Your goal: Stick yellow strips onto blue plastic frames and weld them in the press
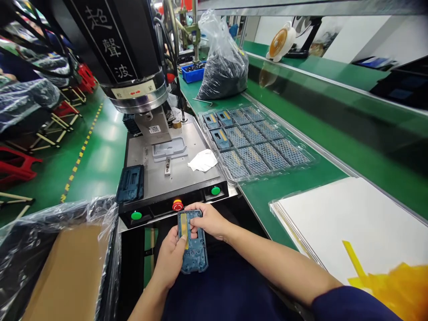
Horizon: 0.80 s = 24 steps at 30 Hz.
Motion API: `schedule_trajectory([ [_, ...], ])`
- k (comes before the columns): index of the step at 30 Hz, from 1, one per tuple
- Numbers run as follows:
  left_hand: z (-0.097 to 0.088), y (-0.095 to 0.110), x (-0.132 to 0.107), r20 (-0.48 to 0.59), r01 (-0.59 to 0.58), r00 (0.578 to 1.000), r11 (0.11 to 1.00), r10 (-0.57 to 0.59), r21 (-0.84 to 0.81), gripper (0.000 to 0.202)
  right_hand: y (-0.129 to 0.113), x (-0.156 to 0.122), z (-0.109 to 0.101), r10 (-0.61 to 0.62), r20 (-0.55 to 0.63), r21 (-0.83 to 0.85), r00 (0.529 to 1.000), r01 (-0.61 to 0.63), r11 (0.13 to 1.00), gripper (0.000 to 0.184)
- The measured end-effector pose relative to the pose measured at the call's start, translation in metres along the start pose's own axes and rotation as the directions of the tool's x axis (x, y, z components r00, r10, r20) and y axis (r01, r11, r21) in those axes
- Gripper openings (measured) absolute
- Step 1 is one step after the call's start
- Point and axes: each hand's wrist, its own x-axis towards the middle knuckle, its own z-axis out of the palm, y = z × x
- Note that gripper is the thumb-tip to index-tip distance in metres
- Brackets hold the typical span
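Both hands hold one dark blue plastic housing upright in front of my body, below the machine's front panel. My left hand grips its left edge, the thumb lying on a yellow-edged strip set into the housing. My right hand is closed on the upper right part, thumb on the inner face; some of its fingertips show through the window. Above stands an ultrasonic welding machine with a metal horn over a grey fixture. More dark housings are stacked at the plate's left corner.
A clear tray with several housings lies right of the machine. Beyond it are a bag of black parts and a blue bin. White sheets and yellow film pieces lie at right. A plastic-lined box stands at left.
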Motion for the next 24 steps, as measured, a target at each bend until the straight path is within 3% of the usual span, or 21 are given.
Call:
schedule_trajectory([
  [10, -0.002, -0.002, -0.001, 0.062, 0.038, 0.997, 0.999, -0.037, -0.01, 0.037, 0.007, 0.004, -0.002, 0.009, 0.02, -0.028, 1.0, -0.009, 1.0, 0.038],
  [12, -0.002, -0.004, -0.001, 0.086, 0.061, 0.995, 0.998, -0.059, -0.028, 0.037, 0.007, 0.004, -0.003, -0.024, 0.004, -0.111, 1.0, 0.025, 0.994, 0.043],
  [14, -0.002, -0.006, 0.0, 0.078, 0.053, 0.996, 0.994, -0.046, -0.094, 0.037, 0.006, -0.001, -0.002, -0.132, -0.05, -0.297, 0.99, 0.112, 0.948, 0.054],
  [16, -0.001, -0.005, 0.002, 0.002, -0.002, 1.0, 0.981, 0.002, -0.194, 0.039, 0.002, -0.012, 0.001, -0.294, -0.057, -0.54, 0.954, 0.218, 0.813, 0.069],
  [18, 0.0, -0.002, 0.005, -0.124, -0.076, 0.991, 0.956, 0.042, -0.283, 0.04, -0.001, -0.024, 0.006, -0.429, 0.047, -0.73, 0.902, 0.324, 0.602, 0.084],
  [21, 0.002, 0.006, 0.009, -0.233, -0.111, 0.972, 0.898, 0.009, -0.426, 0.042, 0.0, -0.04, 0.016, -0.477, 0.258, -0.842, 0.84, 0.438, 0.315, 0.1],
  [24, 0.007, 0.014, 0.01, -0.228, -0.104, 0.973, 0.818, -0.034, -0.566, 0.04, 0.008, -0.043, 0.025, -0.477, 0.296, -0.896, 0.827, 0.414, 0.162, 0.1],
])
